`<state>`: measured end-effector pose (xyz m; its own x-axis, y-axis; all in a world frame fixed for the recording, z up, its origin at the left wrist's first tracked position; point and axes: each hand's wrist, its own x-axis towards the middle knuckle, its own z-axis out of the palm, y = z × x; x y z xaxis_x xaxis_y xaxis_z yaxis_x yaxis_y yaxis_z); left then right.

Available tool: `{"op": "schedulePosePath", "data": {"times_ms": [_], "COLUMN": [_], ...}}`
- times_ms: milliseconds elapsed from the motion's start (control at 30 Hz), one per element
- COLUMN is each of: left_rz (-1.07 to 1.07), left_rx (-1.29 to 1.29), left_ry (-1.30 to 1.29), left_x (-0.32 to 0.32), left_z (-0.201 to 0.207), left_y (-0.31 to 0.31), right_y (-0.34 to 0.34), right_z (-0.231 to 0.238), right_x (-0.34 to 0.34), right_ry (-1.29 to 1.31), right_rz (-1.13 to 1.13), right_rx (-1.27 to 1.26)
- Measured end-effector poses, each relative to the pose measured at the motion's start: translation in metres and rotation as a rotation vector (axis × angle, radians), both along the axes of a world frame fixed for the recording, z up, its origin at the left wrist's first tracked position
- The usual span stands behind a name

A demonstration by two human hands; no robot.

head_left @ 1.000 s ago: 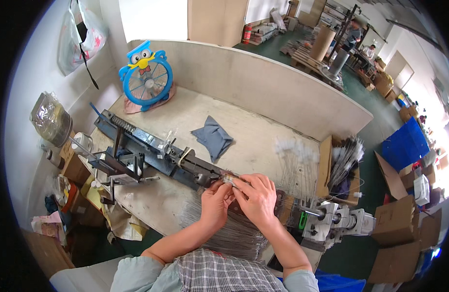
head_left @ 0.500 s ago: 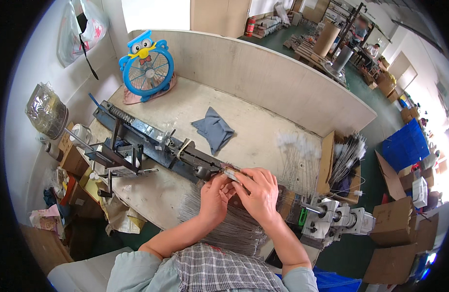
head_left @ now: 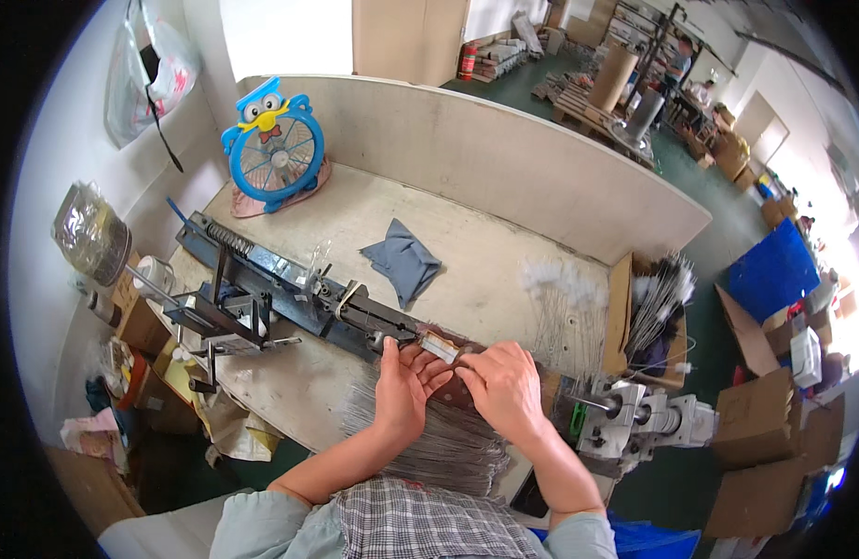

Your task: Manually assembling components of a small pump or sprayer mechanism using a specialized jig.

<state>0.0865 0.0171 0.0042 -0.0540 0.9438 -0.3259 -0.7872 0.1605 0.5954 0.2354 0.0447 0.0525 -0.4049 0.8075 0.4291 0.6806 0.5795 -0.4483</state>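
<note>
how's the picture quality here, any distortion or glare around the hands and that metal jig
Head view: strong fisheye, so the back wall bows and the corners go black; daylight blows out the upper right; the left hand, right hand and metal jig are evenly lit and sharp, with no glare.

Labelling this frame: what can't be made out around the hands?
- Head view: small pale piece between the fingertips, too small to identify.
- Grip of left hand and right hand: fingers cover the contact.
- Bundle of thin rods: partly hidden under both hands.
- Long metal fixture: near end hidden by the hands.
</note>
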Motion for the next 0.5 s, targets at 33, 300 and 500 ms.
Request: {"op": "schedulePosePath", "data": {"times_ms": [33, 300, 500], "left_rz": [-0.018, -0.123, -0.108], "left_rx": [-0.008, -0.134, -0.120], "left_ry": [0.015, 0.293, 0.478], "left_x": [0.001, 0.005, -0.069], "left_z": [0.004, 0.006, -0.013], "left_y": [-0.002, -0.007, -0.034], "right_y": [-0.001, -0.003, -0.047], "right_z": [-0.001, 0.015, -0.010], "right_x": [0.002, 0.022, 0.058], "right_ry": [0.015, 0.185, 0.121], "right_rz": [-0.018, 0.040, 0.214], "right_rx": [-0.008, 0.044, -0.418]}}
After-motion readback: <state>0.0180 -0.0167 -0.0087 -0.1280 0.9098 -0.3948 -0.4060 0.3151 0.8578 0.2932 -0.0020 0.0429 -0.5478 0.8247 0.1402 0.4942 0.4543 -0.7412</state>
